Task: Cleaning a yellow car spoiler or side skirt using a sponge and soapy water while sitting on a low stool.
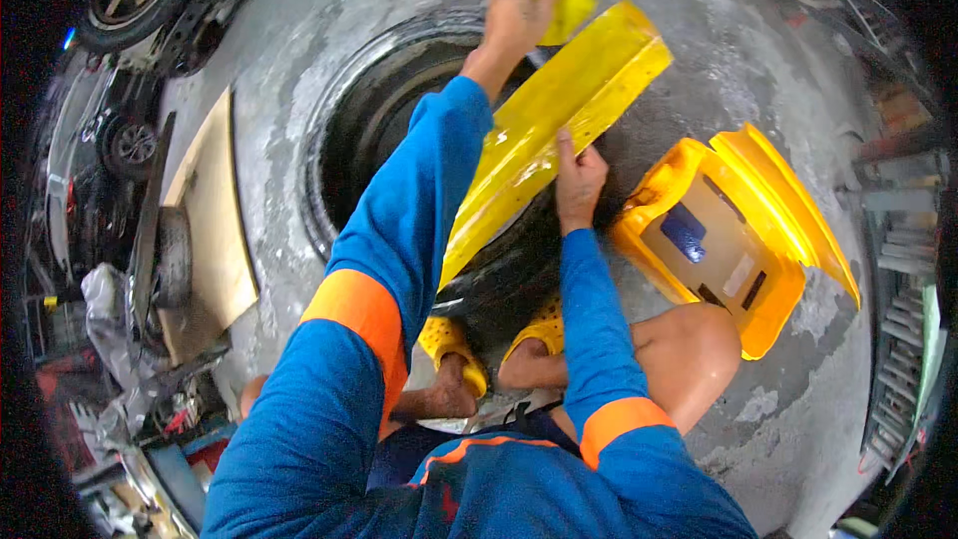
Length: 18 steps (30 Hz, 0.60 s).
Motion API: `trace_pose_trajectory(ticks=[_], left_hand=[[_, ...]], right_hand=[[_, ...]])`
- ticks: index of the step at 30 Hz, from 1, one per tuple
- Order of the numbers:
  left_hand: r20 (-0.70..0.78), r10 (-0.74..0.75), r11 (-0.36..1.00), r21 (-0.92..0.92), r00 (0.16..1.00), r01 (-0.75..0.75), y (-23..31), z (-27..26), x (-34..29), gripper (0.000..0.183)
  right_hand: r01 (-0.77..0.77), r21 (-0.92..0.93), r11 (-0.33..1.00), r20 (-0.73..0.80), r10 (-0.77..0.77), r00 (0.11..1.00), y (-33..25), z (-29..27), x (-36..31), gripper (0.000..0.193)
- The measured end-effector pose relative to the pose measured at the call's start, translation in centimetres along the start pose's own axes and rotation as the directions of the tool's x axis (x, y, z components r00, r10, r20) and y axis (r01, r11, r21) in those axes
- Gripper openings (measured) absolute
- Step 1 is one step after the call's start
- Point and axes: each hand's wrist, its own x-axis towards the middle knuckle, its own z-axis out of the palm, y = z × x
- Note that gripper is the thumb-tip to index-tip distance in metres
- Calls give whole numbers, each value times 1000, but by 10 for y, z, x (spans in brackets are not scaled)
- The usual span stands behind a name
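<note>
We squat on a wet grey concrete floor [758, 80], and the biggest thing before us is a large black rubber tyre [369, 120] lying flat, its hollow centre dark. Across the tyre's near edge rests a long yellow plastic body panel [559, 110], gently curved and glossy with water, running from low left up to the right. Beside it on the floor, to our right and just apart from the tyre, sits a second yellow moulded plastic fairing [738, 240] with a grey inner face and a small blue patch. Our left hand [514, 15] is at the far end of the long panel, its grip closed around a yellow sponge [569, 0] pressed near the panel's upper edge. Our right hand [577, 180] lies on the panel's lower edge, fingers pressed flat and together to steady it, pinching nothing. We judge the washing to be mid-way: the long panel is wet and under the sponge, while we cannot tell whether the second fairing has been scrubbed. Our yellow perforated clogs [454, 344] stand close below.
</note>
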Motion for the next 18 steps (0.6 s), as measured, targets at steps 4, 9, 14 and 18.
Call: trace_pose_trajectory(ticks=[4,9,14,18], left_hand=[[133,412,909,5,901,-417,18,-33,-39,36],[570,41,995,50,821,-85,40,-103,-137,38],[608,-21,996,83,794,-37,48,-248,-252,47],[613,-217,967,239,760,83,74,-368,-337,50]], right_hand=[[-28,-47,999,25,29,999,-5,24,-7,38],[58,-113,992,10,-57,998,2,13,-5,42],[63,35,997,-2,-63,998,-5,13,-8,42],[33,21,999,25,-34,999,-4,13,-7,42]])
